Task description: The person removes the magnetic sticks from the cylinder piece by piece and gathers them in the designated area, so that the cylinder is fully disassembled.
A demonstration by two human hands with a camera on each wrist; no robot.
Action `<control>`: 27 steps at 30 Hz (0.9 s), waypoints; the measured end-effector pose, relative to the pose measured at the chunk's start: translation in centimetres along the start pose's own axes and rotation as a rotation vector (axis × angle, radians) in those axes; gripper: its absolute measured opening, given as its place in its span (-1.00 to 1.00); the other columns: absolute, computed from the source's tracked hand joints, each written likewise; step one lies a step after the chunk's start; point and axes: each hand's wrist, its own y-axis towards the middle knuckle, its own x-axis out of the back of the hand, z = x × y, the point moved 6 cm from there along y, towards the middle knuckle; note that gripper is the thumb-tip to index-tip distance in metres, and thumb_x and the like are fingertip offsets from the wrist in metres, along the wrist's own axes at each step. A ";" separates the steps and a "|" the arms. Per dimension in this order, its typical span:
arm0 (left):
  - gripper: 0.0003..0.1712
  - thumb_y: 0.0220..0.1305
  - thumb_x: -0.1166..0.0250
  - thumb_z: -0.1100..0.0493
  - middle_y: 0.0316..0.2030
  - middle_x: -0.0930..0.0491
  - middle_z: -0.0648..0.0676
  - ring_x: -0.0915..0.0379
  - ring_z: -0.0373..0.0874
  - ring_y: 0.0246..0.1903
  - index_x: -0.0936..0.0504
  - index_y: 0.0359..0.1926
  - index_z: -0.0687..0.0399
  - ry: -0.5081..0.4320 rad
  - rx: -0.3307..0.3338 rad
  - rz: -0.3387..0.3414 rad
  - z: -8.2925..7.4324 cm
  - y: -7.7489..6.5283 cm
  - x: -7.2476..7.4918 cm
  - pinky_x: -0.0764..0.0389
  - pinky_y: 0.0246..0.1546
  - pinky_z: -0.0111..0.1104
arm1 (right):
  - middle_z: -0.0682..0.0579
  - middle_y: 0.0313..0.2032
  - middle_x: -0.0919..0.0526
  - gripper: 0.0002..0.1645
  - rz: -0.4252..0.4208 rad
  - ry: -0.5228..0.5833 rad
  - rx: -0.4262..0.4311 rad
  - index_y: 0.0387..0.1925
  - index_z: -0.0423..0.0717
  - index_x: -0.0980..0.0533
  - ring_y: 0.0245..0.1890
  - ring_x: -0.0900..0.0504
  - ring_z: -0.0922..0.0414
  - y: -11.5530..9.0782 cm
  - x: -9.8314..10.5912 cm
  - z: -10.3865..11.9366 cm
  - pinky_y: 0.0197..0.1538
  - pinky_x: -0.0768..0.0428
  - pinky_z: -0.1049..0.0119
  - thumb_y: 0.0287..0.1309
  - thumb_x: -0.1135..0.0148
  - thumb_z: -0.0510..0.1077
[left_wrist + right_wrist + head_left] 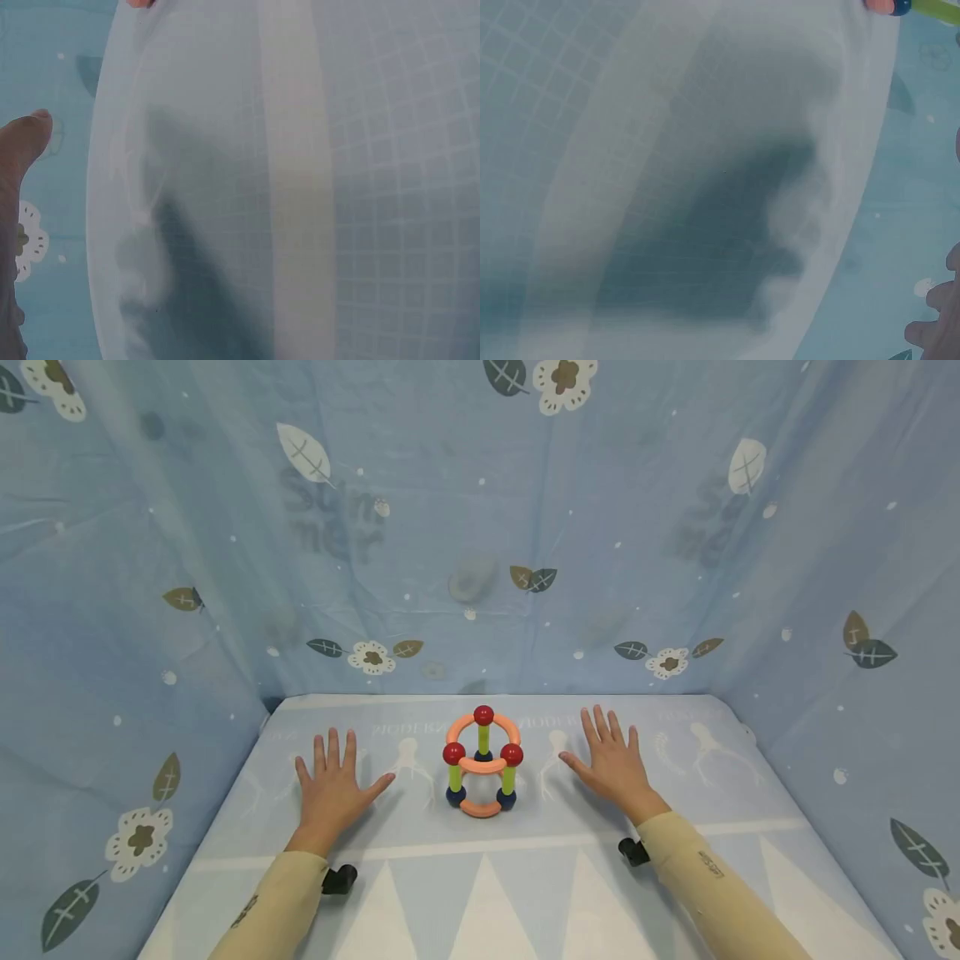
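Observation:
In the head view a small toy frame stands upright mid-table, built from green rods, orange curved pieces, red balls on top and dark blue balls at the base. To its left is my left hand, fingers spread and straight, holding nothing. My right hand is on the other side, likewise spread and apart from the toy. The left wrist view catches the left thumb at its edge. In the right wrist view, right fingertips show at the edge, and a corner of the toy appears at the top.
A pale patterned cloth with white triangles covers the table. Blue curtains with leaves and flowers enclose the back and both sides. A black wrist camera sits by the left sleeve and another black camera by the right sleeve.

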 end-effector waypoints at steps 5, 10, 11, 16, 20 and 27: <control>0.34 0.16 -0.20 -0.57 0.56 0.18 0.43 0.37 0.39 0.54 0.04 0.60 0.27 -0.005 0.002 0.009 -0.1 -0.3 0.1 0.34 0.37 0.42 | -0.23 0.58 0.02 0.14 -0.012 -0.006 0.035 0.62 -0.14 0.10 0.55 0.04 -0.26 -0.2 0.6 0.6 0.47 0.12 -0.39 0.35 -0.04 0.45; 0.30 0.18 -0.23 -0.52 0.55 0.15 0.44 0.32 0.39 0.53 0.01 0.59 0.28 -0.029 0.004 0.018 -0.2 -0.6 0.4 0.28 0.38 0.41 | -0.23 0.50 -0.22 0.09 -0.055 0.008 0.084 0.62 -0.10 0.04 0.44 -0.26 -0.24 -0.6 1.4 1.2 0.46 -0.03 -0.35 0.36 -0.13 0.37; 0.29 0.19 -0.23 -0.51 0.55 0.14 0.44 0.29 0.39 0.53 -0.01 0.58 0.29 -0.039 0.000 0.018 -0.3 -0.7 0.5 0.25 0.38 0.41 | -0.23 0.47 -0.27 0.08 -0.063 0.012 0.094 0.62 -0.09 0.02 0.42 -0.30 -0.23 -0.7 1.6 1.3 0.46 -0.06 -0.34 0.36 -0.15 0.34; 0.20 0.22 -0.28 -0.42 0.53 0.08 0.44 0.12 0.40 0.48 -0.09 0.55 0.32 -0.083 -0.029 0.019 -0.8 -0.9 0.9 0.08 0.39 0.35 | -0.23 0.39 -0.39 -0.01 -0.063 0.043 0.140 0.60 -0.05 -0.06 0.37 -0.38 -0.20 -1.2 2.3 2.2 0.43 -0.17 -0.29 0.36 -0.25 0.23; 0.09 0.23 -0.35 -0.31 0.47 -0.10 0.43 -0.08 0.39 0.41 -0.22 0.49 0.34 -0.124 -0.069 -0.023 -1.6 -1.1 1.4 -0.13 0.35 0.30 | -0.23 0.31 -0.47 -0.09 -0.068 0.067 0.173 0.57 -0.03 -0.16 0.30 -0.45 -0.22 -1.7 2.8 3.0 0.36 -0.32 -0.26 0.36 -0.27 0.18; -0.14 0.26 -0.39 -0.14 0.26 -0.42 0.38 -0.35 0.34 0.23 -0.39 0.40 0.29 -0.214 -0.113 -0.086 -3.6 -1.5 2.8 -0.37 0.19 0.26 | -0.13 0.14 -0.59 -0.28 -0.113 0.152 0.227 0.41 -0.06 -0.41 0.15 -0.58 -0.13 -2.3 3.7 4.3 0.20 -0.51 -0.16 0.32 -0.36 0.07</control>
